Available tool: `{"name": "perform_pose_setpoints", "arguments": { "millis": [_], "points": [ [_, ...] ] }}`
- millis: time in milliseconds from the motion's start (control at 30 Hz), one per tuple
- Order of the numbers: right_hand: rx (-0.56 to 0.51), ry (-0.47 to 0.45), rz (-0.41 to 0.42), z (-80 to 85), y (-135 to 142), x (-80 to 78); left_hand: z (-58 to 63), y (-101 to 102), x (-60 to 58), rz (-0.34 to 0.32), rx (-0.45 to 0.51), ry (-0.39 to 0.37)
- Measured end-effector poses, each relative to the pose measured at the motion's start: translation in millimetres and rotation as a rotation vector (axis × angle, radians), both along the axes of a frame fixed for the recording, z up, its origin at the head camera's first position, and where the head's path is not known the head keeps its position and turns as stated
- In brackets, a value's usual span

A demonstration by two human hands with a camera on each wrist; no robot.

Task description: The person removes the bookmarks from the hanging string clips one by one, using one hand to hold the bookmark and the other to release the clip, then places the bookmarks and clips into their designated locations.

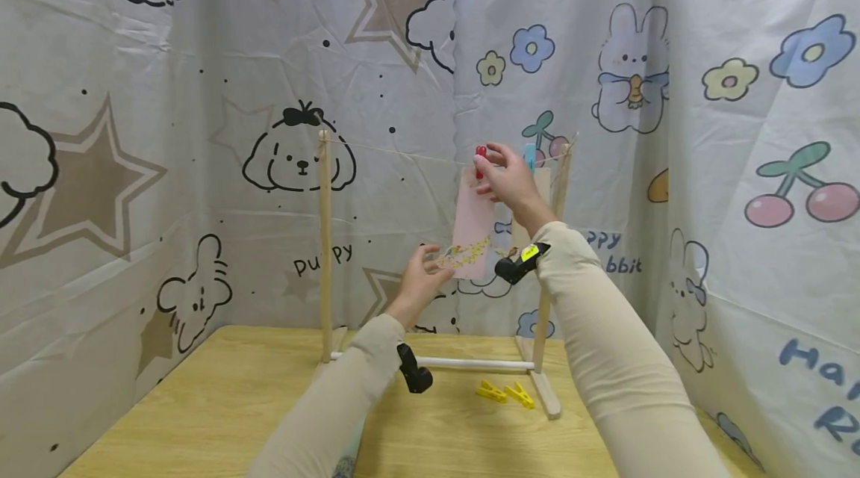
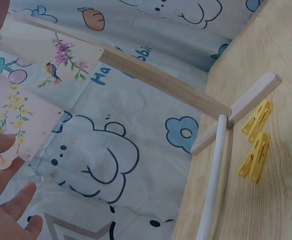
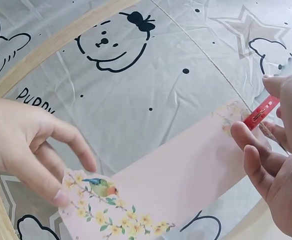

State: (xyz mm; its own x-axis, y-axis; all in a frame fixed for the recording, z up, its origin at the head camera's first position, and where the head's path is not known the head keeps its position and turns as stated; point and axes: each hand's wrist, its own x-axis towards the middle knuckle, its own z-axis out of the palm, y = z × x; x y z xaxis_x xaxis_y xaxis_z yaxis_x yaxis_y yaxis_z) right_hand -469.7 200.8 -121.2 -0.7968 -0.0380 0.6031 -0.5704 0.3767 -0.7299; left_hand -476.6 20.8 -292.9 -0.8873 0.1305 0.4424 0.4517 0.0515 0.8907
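A pink card (image 1: 472, 220) printed with yellow blossoms and a bird hangs from a string (image 3: 206, 55). At its top, my right hand (image 1: 509, 178) pinches a red clothespin (image 3: 262, 114) that sits over the string and the card's edge. My left hand (image 1: 422, 280) is at the card's lower end, thumb near the corner and fingers spread apart. Whether its fingertips touch the card is hard to tell. Beside it on the same string hangs a cream card (image 2: 68, 57) with pink flowers and a bird, under a blue clothespin (image 1: 530, 156).
The string spans two wooden posts (image 1: 325, 239) joined low down by a white rod (image 1: 470, 364). Two yellow clothespins (image 2: 257, 120) lie on the wooden table (image 1: 201, 403) near the stand's right foot (image 1: 547, 396). A printed curtain (image 1: 396, 104) hangs behind.
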Motion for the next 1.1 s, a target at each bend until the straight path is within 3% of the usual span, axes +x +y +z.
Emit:
{"name": "perform_pose_setpoints", "arguments": {
  "millis": [400, 567, 733, 1100],
  "points": [
    [-0.038, 0.018, -0.042, 18.1, -5, 0.5, 12.5, 7, 2.7, 0.028, -0.015, 0.019],
    [-0.044, 0.001, -0.021, 20.8, -4, 0.8, 14.4, 7, 3.9, 0.057, -0.036, 0.012],
    [-0.010, -0.040, 0.002, 19.7, 0, 1.5, 10.4, 5, 5.0, 0.065, -0.071, -0.003],
    [0.001, -0.125, 0.047, 20.2, 4, 4.8, 5.1, 2, 3.9, 0.018, -0.034, -0.020]
  ]
}}
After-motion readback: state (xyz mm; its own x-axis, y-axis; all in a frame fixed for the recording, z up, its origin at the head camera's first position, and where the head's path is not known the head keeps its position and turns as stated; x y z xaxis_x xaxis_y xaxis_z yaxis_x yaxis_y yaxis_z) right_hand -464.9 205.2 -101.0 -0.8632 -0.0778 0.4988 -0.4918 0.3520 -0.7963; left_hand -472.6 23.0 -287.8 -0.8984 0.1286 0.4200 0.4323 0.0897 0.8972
